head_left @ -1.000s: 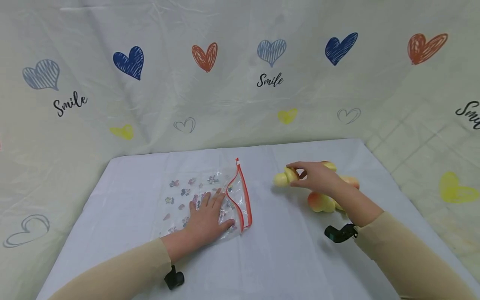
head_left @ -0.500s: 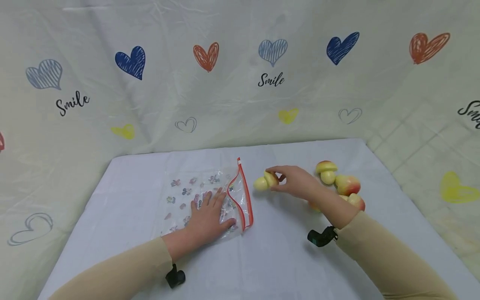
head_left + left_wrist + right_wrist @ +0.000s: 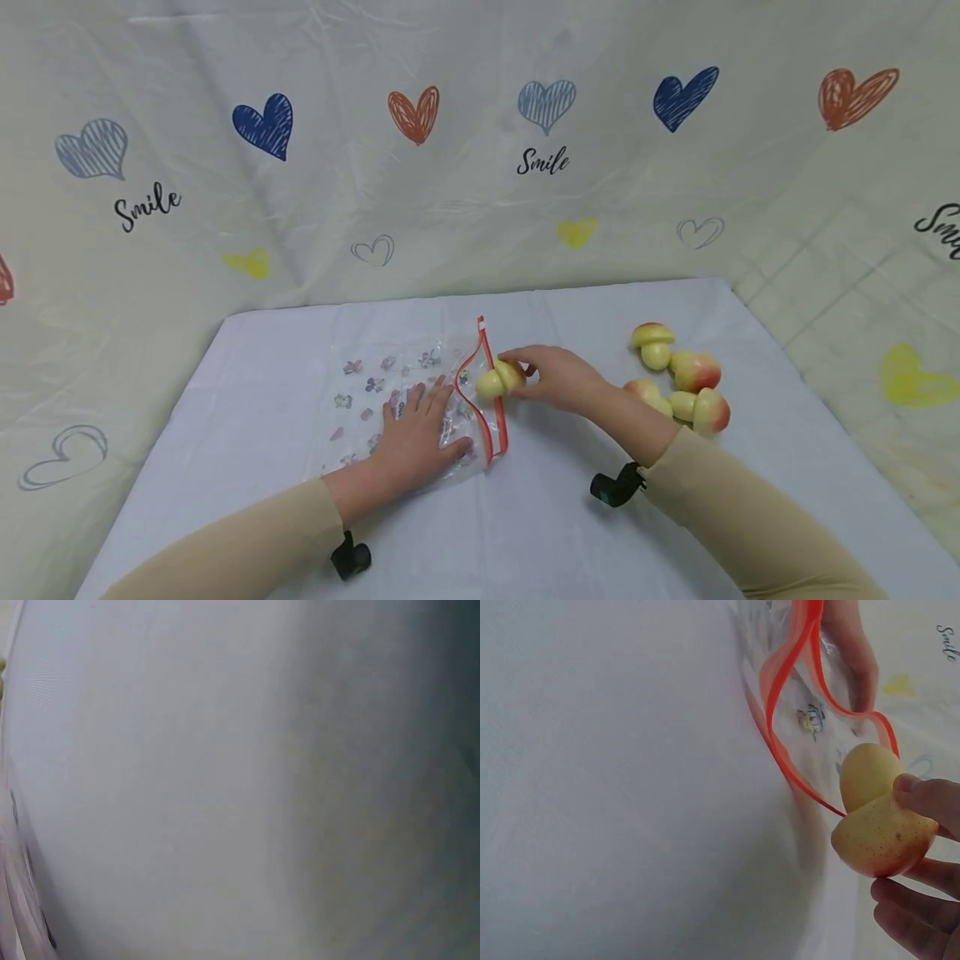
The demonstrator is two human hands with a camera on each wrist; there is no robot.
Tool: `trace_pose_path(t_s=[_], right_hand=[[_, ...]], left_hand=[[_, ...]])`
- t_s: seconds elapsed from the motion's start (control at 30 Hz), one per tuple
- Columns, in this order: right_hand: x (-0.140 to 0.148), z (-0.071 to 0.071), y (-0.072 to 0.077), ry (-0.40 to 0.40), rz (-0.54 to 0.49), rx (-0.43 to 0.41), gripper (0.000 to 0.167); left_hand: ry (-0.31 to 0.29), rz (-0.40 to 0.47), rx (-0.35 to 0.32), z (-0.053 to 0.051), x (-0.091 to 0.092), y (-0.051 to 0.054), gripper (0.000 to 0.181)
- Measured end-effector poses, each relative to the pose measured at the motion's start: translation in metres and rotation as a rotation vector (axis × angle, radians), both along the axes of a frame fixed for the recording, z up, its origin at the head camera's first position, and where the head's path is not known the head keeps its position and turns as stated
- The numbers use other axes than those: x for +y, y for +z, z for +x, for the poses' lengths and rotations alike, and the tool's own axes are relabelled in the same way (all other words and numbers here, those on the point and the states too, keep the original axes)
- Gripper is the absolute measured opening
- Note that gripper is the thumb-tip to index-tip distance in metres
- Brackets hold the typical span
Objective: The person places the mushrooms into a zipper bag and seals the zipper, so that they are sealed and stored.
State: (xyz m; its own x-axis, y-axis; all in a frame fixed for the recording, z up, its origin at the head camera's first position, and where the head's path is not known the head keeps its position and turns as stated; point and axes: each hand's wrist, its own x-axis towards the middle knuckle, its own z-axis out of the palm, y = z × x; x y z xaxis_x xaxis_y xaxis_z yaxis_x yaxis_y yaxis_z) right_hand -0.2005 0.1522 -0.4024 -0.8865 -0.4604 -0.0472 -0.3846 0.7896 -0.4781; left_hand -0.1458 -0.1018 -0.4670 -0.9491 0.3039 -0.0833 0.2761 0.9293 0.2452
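Note:
A clear zip bag (image 3: 352,417) with printed figures and a red zip edge lies flat on the table, its mouth facing right and parted. My left hand (image 3: 416,437) rests on it with fingers spread. My right hand (image 3: 558,379) pinches a toy mushroom (image 3: 501,379) by its cap, stem pointing left, at the bag's mouth. In the right wrist view the mushroom (image 3: 885,817) shows a yellow stem and a reddish cap, held between thumb and fingers beside the red zip edge (image 3: 780,750). The left wrist view shows mostly blurred white cloth.
Several more toy mushrooms (image 3: 696,369) with yellow stems and red-tinged caps lie in a group at the right of the white-covered table (image 3: 540,517). Behind the table hangs a pale cloth (image 3: 465,192) printed with hearts and lettering.
My right hand has carried the mushroom left from beside the group to the bag's mouth. The left hand has stayed in place on the bag.

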Motion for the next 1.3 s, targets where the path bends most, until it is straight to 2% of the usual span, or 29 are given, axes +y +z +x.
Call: trace_pose_path(t_s=[0.5, 0.77, 0.93, 1.1, 1.3], right_hand=[[-0.013, 0.005, -0.009, 0.027, 0.037, 0.021, 0.053], [-0.019, 0.007, -0.014, 0.07, 0.114, 0.103, 0.053], [-0.02, 0.008, -0.015, 0.089, 0.092, 0.093, 0.054], [-0.017, 0.009, -0.015, 0.057, 0.047, 0.052, 0.055], [-0.008, 0.009, -0.012, 0.051, -0.026, 0.088, 0.053]], left_hand=[[-0.004, 0.044, 0.039, 0.003, -0.003, 0.003, 0.093], [0.004, 0.047, 0.048, 0.004, -0.002, 0.006, 0.094], [0.004, 0.044, 0.043, 0.004, -0.002, 0.008, 0.094], [0.008, 0.054, 0.043, 0.004, -0.003, 0.008, 0.094], [0.008, 0.058, 0.037, 0.004, -0.003, 0.008, 0.093]])
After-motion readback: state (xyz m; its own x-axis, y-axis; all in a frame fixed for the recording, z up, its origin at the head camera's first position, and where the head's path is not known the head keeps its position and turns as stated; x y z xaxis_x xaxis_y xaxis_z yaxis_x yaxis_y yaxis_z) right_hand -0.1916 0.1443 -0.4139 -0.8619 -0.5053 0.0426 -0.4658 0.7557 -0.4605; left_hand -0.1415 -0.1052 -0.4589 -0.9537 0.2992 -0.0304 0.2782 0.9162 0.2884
